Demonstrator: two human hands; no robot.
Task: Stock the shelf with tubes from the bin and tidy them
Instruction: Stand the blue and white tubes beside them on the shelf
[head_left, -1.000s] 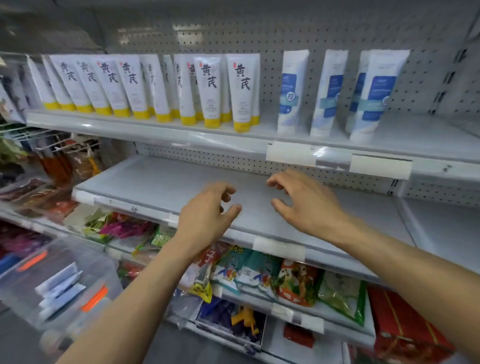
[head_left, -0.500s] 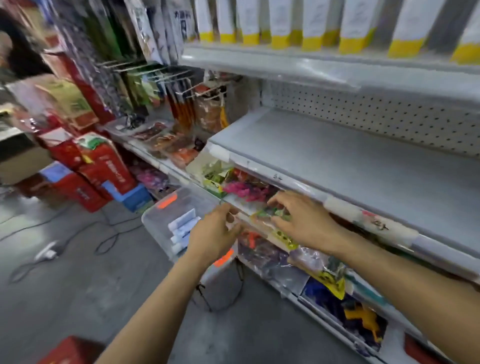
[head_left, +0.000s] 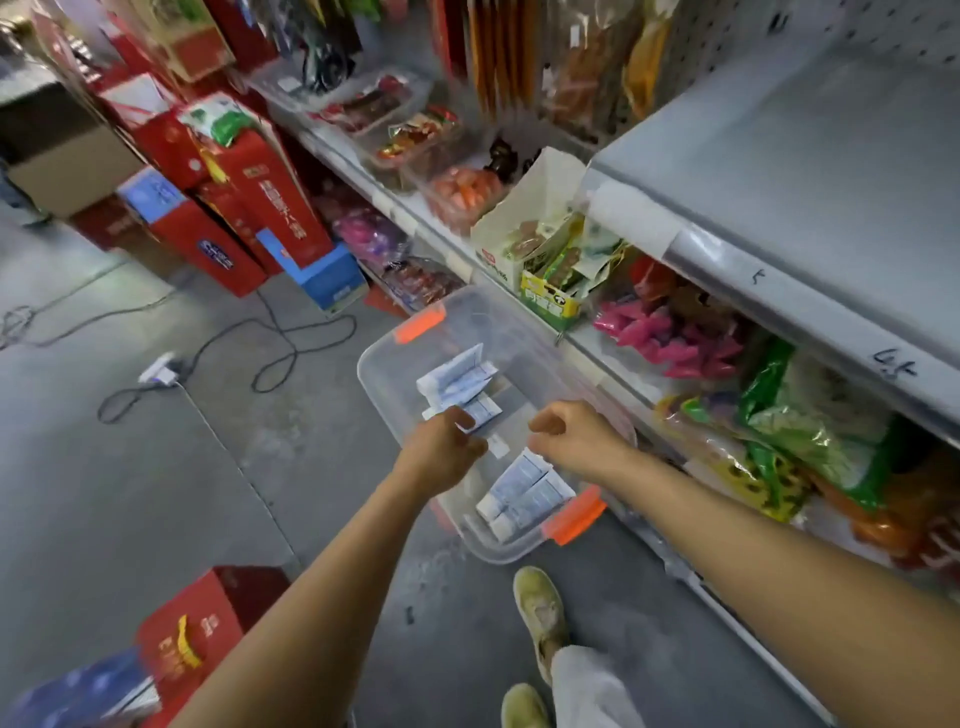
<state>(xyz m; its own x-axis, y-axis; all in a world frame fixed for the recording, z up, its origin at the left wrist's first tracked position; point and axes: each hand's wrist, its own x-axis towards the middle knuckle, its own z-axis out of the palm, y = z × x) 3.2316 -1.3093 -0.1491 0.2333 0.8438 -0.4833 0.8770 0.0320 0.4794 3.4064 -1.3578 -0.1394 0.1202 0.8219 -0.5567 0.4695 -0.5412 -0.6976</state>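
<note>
grey floor (head_left: 156, 467), clear bin (head_left: 390, 382), red boxes (head_left: 270, 208)

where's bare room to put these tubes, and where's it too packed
The grey shelf is bare from the pegboard at its back to its front price rail. The lower shelf is crammed with snack packets. Inside the clear bin, tubes leave its left side bare.

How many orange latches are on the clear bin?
2. One latch sits at the bin's far end, the other at its near end. Others may be hidden.

Left hand (head_left: 441, 451) and right hand (head_left: 577, 441) above tubes (head_left: 522, 491) in bin (head_left: 387, 382).
</note>
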